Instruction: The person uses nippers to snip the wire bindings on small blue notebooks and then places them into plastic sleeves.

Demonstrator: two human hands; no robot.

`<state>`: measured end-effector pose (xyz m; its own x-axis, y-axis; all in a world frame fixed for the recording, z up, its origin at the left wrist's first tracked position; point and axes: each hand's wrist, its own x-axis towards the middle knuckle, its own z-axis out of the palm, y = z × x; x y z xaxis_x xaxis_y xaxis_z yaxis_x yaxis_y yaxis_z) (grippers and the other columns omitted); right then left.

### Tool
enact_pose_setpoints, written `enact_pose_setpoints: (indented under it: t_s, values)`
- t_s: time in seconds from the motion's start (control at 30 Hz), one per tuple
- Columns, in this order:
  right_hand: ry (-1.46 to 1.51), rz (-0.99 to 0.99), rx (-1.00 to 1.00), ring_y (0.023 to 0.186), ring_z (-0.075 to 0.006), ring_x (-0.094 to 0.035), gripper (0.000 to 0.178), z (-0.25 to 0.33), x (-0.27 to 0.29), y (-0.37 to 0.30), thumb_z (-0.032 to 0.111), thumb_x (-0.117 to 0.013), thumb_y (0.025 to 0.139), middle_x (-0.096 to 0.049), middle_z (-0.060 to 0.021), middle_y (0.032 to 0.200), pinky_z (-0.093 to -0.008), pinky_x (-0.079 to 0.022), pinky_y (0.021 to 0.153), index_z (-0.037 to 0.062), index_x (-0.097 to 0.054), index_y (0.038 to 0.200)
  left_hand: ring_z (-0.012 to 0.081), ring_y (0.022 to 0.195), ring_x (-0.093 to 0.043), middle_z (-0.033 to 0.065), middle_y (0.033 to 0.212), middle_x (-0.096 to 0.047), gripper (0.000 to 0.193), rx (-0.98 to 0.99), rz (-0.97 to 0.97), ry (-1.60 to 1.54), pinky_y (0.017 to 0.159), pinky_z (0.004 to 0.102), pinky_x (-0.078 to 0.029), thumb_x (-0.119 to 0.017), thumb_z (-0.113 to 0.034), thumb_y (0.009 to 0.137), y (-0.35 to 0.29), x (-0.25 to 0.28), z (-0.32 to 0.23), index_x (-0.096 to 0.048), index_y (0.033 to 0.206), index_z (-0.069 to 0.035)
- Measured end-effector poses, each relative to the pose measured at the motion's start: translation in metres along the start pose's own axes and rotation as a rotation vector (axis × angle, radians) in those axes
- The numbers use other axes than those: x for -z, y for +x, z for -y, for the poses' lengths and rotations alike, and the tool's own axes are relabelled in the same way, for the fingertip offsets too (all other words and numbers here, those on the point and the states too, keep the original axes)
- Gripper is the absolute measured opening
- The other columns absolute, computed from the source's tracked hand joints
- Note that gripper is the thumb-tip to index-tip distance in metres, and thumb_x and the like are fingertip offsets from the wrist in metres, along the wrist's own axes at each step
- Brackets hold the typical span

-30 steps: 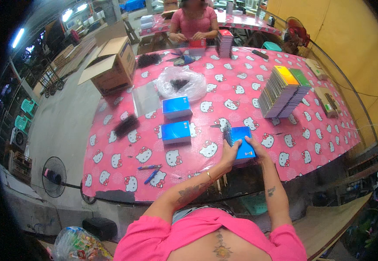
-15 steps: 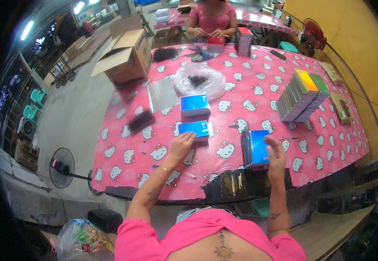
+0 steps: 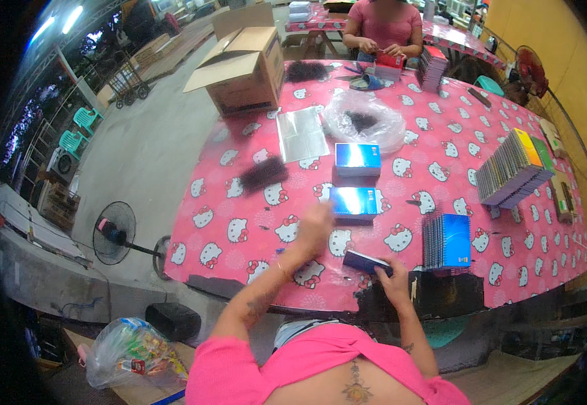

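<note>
**The right hand is gripping a dark pad at the near edge**

The dark pad is lying in the right hand just left of the spiral stack, over the near part of the worktop. The fingers are closing on its right end, and it is looking tilted, its dark face turned towards the person; whether it is touching the cloth, I cannot tell. The left hand is blurring beside the near blue stack, so I cannot tell whether it is open, closed or holding anything.

For good handling, the right hand should be pinching firmly enough to stop the leaves fanning, and keeping the tilt slight. The left hand should be working gently there, as the near blue stack is probably sliding easily if nudged.

The spiral stack is crowding the right side, its coils facing the dark pad and possibly catching it. A torn dark patch is breaking the cloth below. The far blue stack is standing just beyond the near one; a dark clump and clear sheets are lying to the left. Far off, a co-worker is handling a red pad.
</note>
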<state>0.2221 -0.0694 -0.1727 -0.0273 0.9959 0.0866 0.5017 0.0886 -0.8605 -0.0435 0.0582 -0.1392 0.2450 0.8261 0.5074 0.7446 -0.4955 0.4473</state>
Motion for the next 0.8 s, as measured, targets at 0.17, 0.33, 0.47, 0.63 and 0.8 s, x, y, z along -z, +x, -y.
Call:
enact_pose_setpoints:
  t_s: [0.17,0.33,0.47,0.63,0.8]
  values:
    - [0.228,-0.151,0.019,0.096,-0.0221,-0.064,0.034,0.000,-0.014,0.000,0.002,-0.073,0.081,-0.065,-0.0097,0.101,-0.0353,-0.050,0.087,0.0037,-0.061,0.112,0.0379,0.103,-0.054,0.0173,0.108,-0.060,0.027,0.138,-0.227,0.353,0.087,0.0481,-0.047,-0.062,-0.014,0.086,0.035,0.045,0.150,-0.061,0.109,0.001]
    - [0.485,-0.212,-0.071,0.095,-0.0175,-0.063,0.034,0.009,-0.022,0.004,-0.003,-0.072,0.081,-0.064,-0.0070,0.102,-0.0321,-0.050,0.086,0.0042,-0.057,0.110,0.0322,0.103,-0.056,0.0115,0.110,-0.060,0.032,0.117,-0.009,0.545,0.088,0.0456,-0.045,-0.071,-0.019,0.082,0.036,0.045,0.180,-0.061,0.108,-0.003]
    - [0.473,-0.185,-0.112,0.092,-0.0145,-0.063,0.034,0.012,-0.024,0.009,-0.002,-0.075,0.081,-0.065,-0.0044,0.098,-0.0301,-0.051,0.083,0.0046,-0.059,0.110,0.0322,0.099,-0.058,0.0133,0.104,-0.060,0.026,0.028,0.006,0.473,0.086,0.0435,-0.045,-0.065,-0.014,0.087,0.022,0.050,0.149,-0.057,0.109,-0.006]
    - [0.403,-0.109,-0.070,0.092,-0.0133,-0.063,0.031,-0.002,-0.027,0.009,0.000,-0.077,0.080,-0.068,-0.0029,0.097,-0.0293,-0.050,0.083,0.0046,-0.067,0.109,0.0390,0.098,-0.064,0.0251,0.102,-0.066,0.033,0.566,0.116,-0.158,0.080,0.0488,-0.050,-0.048,-0.023,0.101,0.004,0.044,0.079,-0.059,0.120,0.001]
    - [0.437,0.005,-0.093,0.089,-0.0120,-0.062,0.025,0.002,-0.029,0.017,0.001,-0.074,0.085,-0.070,-0.0010,0.097,-0.0289,-0.050,0.081,0.0039,-0.073,0.109,0.0380,0.133,-0.050,0.0305,0.139,-0.053,0.049,0.571,0.185,-0.657,0.112,0.0409,-0.036,-0.048,-0.020,0.100,-0.074,0.010,-0.034,-0.046,0.142,0.007]
